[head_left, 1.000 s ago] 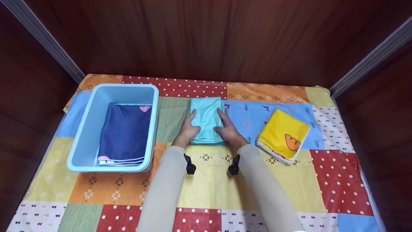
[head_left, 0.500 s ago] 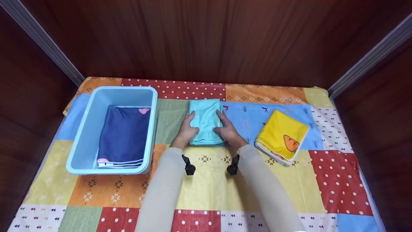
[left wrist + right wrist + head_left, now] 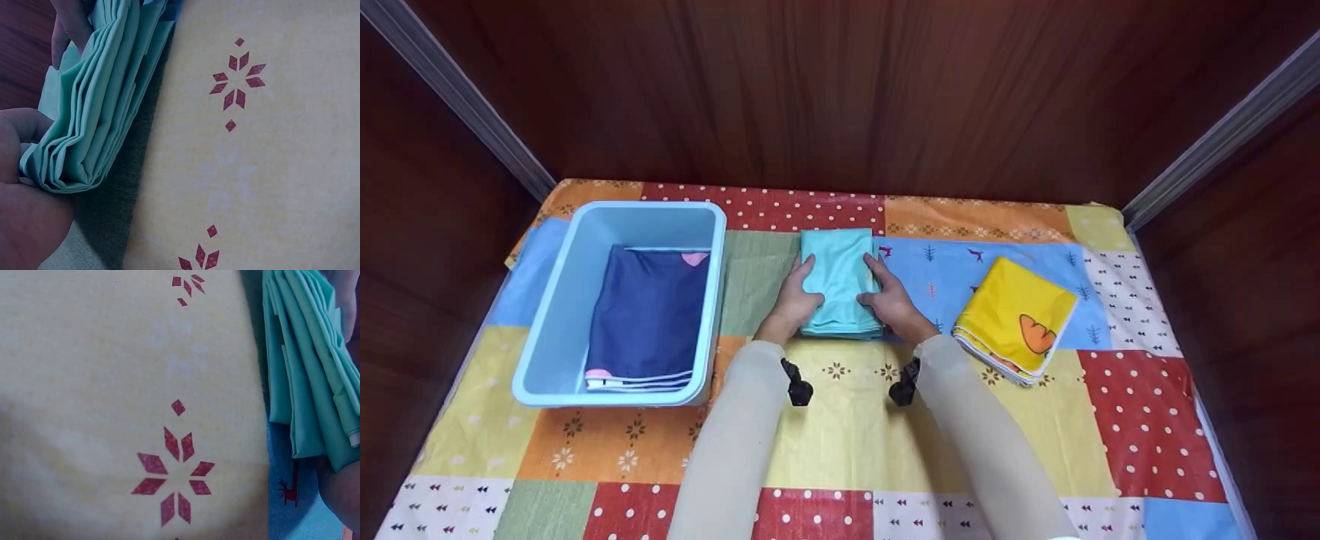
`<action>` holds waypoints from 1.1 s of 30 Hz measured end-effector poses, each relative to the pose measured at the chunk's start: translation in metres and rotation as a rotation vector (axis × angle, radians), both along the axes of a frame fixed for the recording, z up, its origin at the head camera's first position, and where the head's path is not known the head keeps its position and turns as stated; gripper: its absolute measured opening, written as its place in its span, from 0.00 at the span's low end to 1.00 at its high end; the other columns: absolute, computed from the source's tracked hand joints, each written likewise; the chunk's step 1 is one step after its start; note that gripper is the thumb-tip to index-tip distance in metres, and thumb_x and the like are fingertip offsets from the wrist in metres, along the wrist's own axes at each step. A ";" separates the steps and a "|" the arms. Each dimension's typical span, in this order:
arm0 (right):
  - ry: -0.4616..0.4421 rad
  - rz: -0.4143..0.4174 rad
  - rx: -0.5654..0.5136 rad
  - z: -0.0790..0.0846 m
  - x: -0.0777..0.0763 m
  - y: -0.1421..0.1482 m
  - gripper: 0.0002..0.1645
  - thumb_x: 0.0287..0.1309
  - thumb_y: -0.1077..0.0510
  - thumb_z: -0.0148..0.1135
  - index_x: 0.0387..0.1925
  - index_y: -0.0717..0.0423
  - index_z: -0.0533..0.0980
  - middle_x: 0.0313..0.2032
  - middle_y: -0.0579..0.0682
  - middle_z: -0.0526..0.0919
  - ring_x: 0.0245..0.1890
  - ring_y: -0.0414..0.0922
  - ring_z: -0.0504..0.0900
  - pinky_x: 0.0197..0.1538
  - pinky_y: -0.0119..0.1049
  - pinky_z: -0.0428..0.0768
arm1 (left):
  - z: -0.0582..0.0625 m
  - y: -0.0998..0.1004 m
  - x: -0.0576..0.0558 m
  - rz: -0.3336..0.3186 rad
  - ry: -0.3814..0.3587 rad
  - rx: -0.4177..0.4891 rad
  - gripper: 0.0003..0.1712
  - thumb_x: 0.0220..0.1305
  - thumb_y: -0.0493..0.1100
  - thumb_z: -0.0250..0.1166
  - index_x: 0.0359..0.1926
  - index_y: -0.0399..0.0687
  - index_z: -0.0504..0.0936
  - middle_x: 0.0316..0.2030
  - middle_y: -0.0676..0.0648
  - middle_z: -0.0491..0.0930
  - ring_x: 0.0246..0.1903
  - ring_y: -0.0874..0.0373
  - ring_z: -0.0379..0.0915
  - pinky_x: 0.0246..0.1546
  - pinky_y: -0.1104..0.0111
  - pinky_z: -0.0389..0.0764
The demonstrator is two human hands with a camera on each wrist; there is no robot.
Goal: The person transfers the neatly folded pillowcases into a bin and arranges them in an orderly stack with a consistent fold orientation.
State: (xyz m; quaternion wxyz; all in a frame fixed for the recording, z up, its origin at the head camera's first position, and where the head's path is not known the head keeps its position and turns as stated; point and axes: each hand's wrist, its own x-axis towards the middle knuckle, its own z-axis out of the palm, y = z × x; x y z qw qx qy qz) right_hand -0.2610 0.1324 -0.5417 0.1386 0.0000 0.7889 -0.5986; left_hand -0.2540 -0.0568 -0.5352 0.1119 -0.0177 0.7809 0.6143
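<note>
A turquoise cloth [image 3: 840, 274], folded into a thick rectangle, lies in the middle of the table in the head view. My left hand [image 3: 795, 301] grips its left edge, thumb over the top. On the opposite edge my right hand [image 3: 894, 301] holds it the same way. The stacked layers of the cloth [image 3: 98, 112] show at its near end in the left wrist view, and the right wrist view shows these folds [image 3: 306, 377] too. Fingers under the cloth are mostly hidden.
A light blue plastic tub [image 3: 547, 315] stands at the left with a folded navy cloth [image 3: 649, 315] inside. To the right lies a folded yellow cloth [image 3: 1016, 315] with a carrot print. A patchwork tablecloth [image 3: 840, 435] covers the table; brown panels [image 3: 840, 90] enclose it.
The head view has shifted very slightly. Both hands stay on the turquoise cloth, with no clear movement of it.
</note>
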 end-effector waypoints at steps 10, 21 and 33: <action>0.009 -0.016 0.004 0.005 -0.001 0.002 0.50 0.60 0.75 0.57 0.80 0.50 0.55 0.81 0.53 0.42 0.80 0.51 0.38 0.77 0.46 0.51 | 0.006 0.001 -0.001 -0.018 -0.014 0.013 0.49 0.61 0.20 0.54 0.81 0.45 0.50 0.82 0.47 0.35 0.78 0.53 0.36 0.34 0.73 0.71; 0.020 0.002 0.001 0.012 -0.001 0.006 0.49 0.61 0.75 0.57 0.80 0.50 0.55 0.81 0.54 0.45 0.80 0.51 0.41 0.76 0.48 0.54 | 0.015 0.002 -0.001 -0.017 -0.014 0.019 0.49 0.61 0.20 0.54 0.81 0.44 0.50 0.82 0.46 0.35 0.78 0.52 0.37 0.36 0.74 0.70; 0.015 0.005 -0.097 0.021 0.004 0.010 0.49 0.61 0.75 0.58 0.80 0.52 0.54 0.81 0.56 0.43 0.80 0.52 0.41 0.74 0.49 0.60 | 0.027 0.001 0.002 -0.040 -0.014 0.027 0.50 0.59 0.20 0.53 0.81 0.45 0.51 0.82 0.45 0.35 0.76 0.51 0.43 0.25 0.73 0.66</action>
